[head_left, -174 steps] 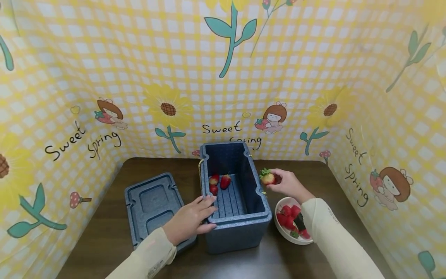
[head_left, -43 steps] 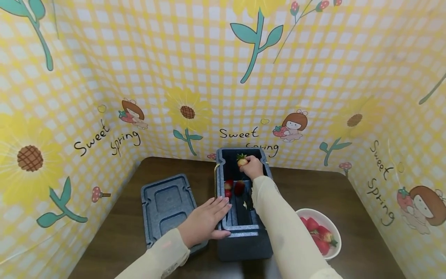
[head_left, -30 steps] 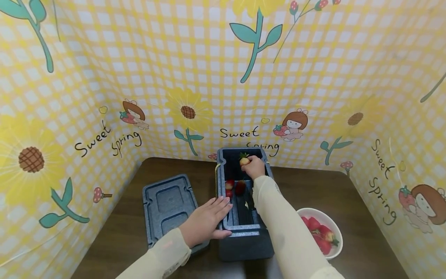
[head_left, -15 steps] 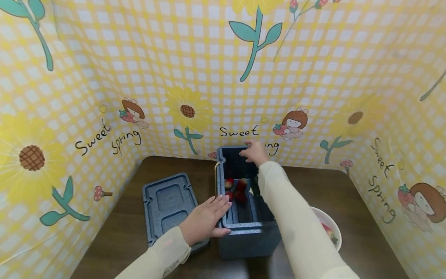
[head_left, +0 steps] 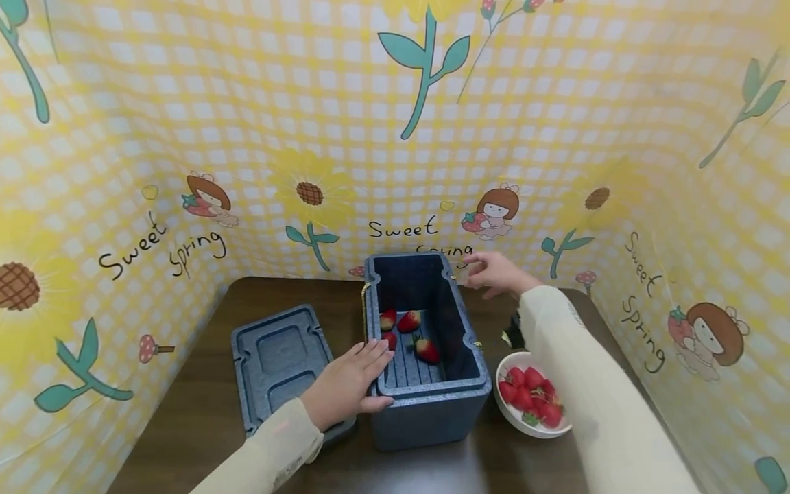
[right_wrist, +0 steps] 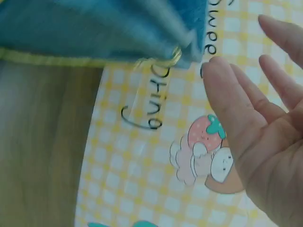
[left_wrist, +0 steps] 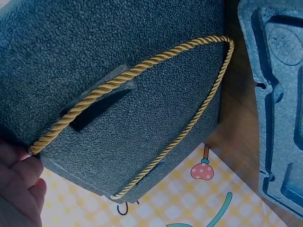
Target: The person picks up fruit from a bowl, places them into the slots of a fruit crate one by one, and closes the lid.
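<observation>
A dark blue foam box [head_left: 426, 422] stands uncovered, with several strawberries [head_left: 426, 350] lying on its ribbed floor. My left hand [head_left: 348, 381] rests on the box's left rim near the front corner, fingers stretched over the edge. In the left wrist view, its fingers [left_wrist: 23, 170] are beside the end of the twisted gold cord [left_wrist: 156, 59] on the box's side. My right hand [head_left: 498, 273], holding nothing, hovers beyond the box's far right corner with fingers spread. A white bowl [head_left: 503, 412] of red strawberries [head_left: 524, 398] sits right of the box, partly beneath the right sleeve.
The box's foam lid [head_left: 280, 353] lies on the dark wooden table [head_left: 185, 412] to the left, partly under my left forearm. A yellow checked cloth [head_left: 345, 137] with printed flowers and figures hangs around the back and sides.
My right hand has let go of the strawberry, which now lies in the box with the others, and has swung out past the right rim. The left hand stays on the left rim.
</observation>
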The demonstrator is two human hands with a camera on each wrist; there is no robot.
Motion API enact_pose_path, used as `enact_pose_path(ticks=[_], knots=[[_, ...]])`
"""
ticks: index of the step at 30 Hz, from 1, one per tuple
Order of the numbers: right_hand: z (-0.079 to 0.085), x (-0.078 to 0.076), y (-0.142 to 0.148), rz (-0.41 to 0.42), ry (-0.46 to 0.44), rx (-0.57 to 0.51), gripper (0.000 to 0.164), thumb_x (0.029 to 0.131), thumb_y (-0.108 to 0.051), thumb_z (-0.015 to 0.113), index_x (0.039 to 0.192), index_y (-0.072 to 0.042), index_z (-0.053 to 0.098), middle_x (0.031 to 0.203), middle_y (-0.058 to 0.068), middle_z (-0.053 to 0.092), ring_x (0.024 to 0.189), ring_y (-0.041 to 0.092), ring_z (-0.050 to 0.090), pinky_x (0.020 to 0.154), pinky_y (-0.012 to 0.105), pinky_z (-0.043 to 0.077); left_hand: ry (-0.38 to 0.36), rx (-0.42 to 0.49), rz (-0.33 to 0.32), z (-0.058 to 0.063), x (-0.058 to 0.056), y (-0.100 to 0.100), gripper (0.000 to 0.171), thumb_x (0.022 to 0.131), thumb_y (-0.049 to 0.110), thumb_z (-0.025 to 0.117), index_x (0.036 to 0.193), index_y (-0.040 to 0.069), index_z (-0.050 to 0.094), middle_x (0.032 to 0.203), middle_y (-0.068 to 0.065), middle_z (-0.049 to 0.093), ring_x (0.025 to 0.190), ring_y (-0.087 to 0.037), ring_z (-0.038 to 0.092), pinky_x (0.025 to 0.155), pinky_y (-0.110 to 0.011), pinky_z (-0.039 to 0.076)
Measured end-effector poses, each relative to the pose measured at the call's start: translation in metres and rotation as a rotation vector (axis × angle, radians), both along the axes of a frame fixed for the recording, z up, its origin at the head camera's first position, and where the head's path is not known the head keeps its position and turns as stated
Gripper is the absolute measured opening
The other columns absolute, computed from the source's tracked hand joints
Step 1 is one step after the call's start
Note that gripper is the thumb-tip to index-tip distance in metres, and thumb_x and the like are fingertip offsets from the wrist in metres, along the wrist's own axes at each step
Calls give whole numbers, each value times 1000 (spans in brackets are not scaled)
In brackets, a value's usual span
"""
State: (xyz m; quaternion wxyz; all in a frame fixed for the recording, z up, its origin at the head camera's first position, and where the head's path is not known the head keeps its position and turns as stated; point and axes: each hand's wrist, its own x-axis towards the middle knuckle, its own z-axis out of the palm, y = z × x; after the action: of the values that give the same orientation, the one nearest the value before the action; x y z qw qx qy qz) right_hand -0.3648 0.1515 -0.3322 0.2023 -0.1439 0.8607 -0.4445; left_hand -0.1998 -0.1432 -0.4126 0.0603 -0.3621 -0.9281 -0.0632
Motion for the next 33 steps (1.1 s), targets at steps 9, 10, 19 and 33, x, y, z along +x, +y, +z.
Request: enact_pose_path(ticks=[9, 10, 19, 33], knots=[[-40, 40, 66, 67, 85, 118, 53, 84, -8, 69, 132, 5, 50, 114, 28, 60, 95, 32, 63, 69, 46, 56, -21, 18, 24, -7, 2, -4, 68, 90, 49, 59, 136, 0, 51, 144, -16, 45, 133, -29, 42, 109, -45, 32], [-47, 44, 72, 55, 94, 120, 52, 84, -8, 70, 130, 6, 50, 112, 28, 60, 93, 31, 63, 67, 44, 57, -28, 17, 25, -6, 2, -5, 68, 90, 49, 59, 137, 0, 51, 144, -16, 45, 133, -29, 41, 109, -45, 32], [-112, 92, 116, -48, 85, 40, 49, 81, -3, 70, 124, 10, 53, 107, 30, 61, 88, 32, 64, 66, 43, 57, 18, 52, -4, -11, 2, -6, 68, 91, 49, 57, 134, -3, 52, 141, -19, 47, 131, -31, 44, 106, -46, 35], [-189, 127, 115, -99, 153, -139, 44, 77, 8, 67, 115, 22, 50, 100, 33, 61, 85, 40, 66, 68, 25, 55, 21, 112, -7, -12, -4, -4, 66, 89, 45, 63, 133, -3, 53, 140, -19, 48, 130, -32, 45, 106, -48, 35]])
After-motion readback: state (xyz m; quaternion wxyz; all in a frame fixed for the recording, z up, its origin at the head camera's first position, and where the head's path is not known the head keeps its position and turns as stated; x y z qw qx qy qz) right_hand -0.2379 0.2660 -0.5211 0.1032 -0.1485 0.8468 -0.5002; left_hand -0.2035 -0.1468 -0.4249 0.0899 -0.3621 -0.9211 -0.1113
